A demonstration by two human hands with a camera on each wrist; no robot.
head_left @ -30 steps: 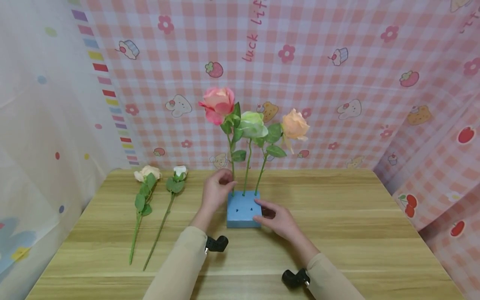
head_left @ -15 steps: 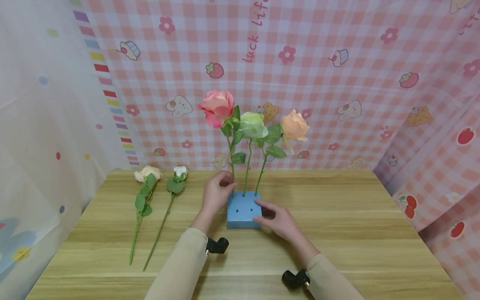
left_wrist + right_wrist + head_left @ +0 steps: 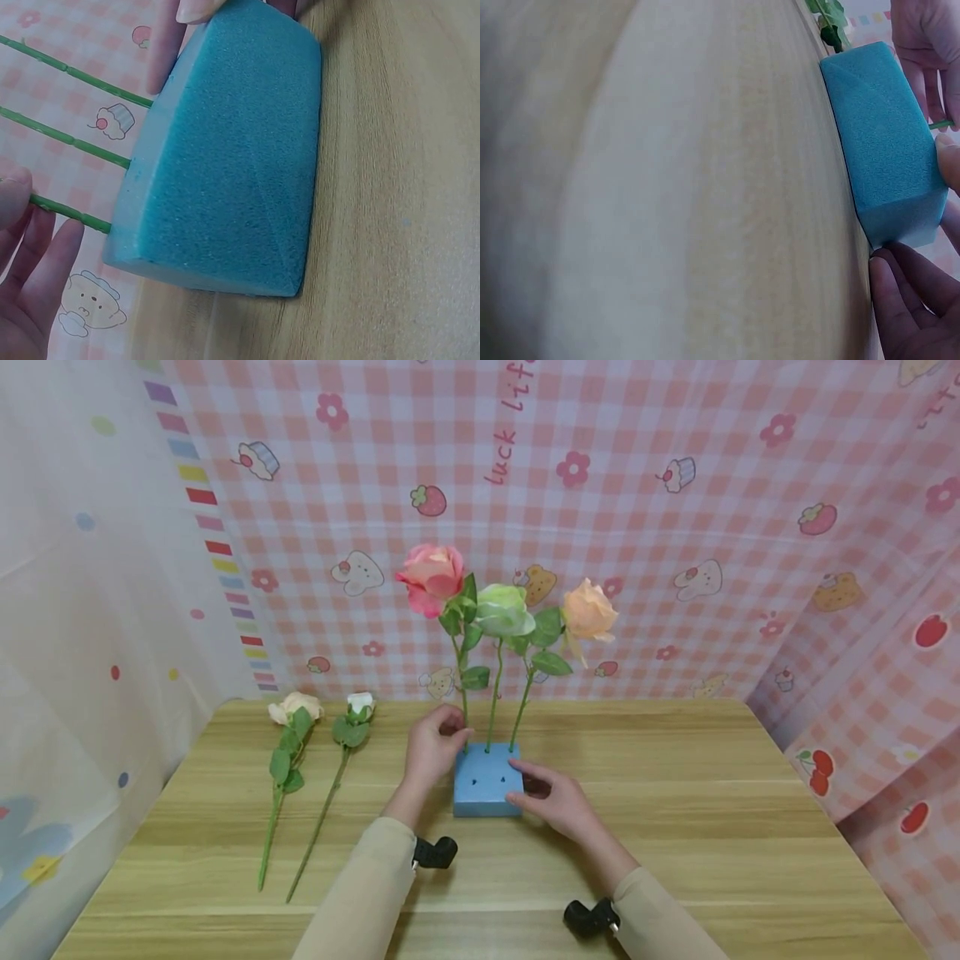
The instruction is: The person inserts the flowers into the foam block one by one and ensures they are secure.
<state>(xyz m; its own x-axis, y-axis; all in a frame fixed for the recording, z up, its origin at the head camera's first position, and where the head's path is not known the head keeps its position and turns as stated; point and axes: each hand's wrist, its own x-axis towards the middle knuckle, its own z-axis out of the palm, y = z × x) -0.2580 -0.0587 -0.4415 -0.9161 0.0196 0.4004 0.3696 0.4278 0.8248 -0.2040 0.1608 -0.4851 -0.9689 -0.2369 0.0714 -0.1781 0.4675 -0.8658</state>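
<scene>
My left hand pinches the stem of a pink rose low down, just above a blue foam block. In the left wrist view, the stem runs between thumb and fingers into the block's top. A pale green rose and a peach rose stand beside it, their stems in the same back row. My right hand holds the block by its right side, thumb near the front and fingers farther back. Two small holes show in the block's front half.
On the table's left lie a cream rose and a white rose, stems toward me. The wooden table ends at a pink checked cloth behind the block. A pale curtain hangs at left.
The pink rose's bloom has sunk slightly and shifted a touch left. My left hand, still on its stem, has dropped a little. My right hand and the block stay put.
</scene>
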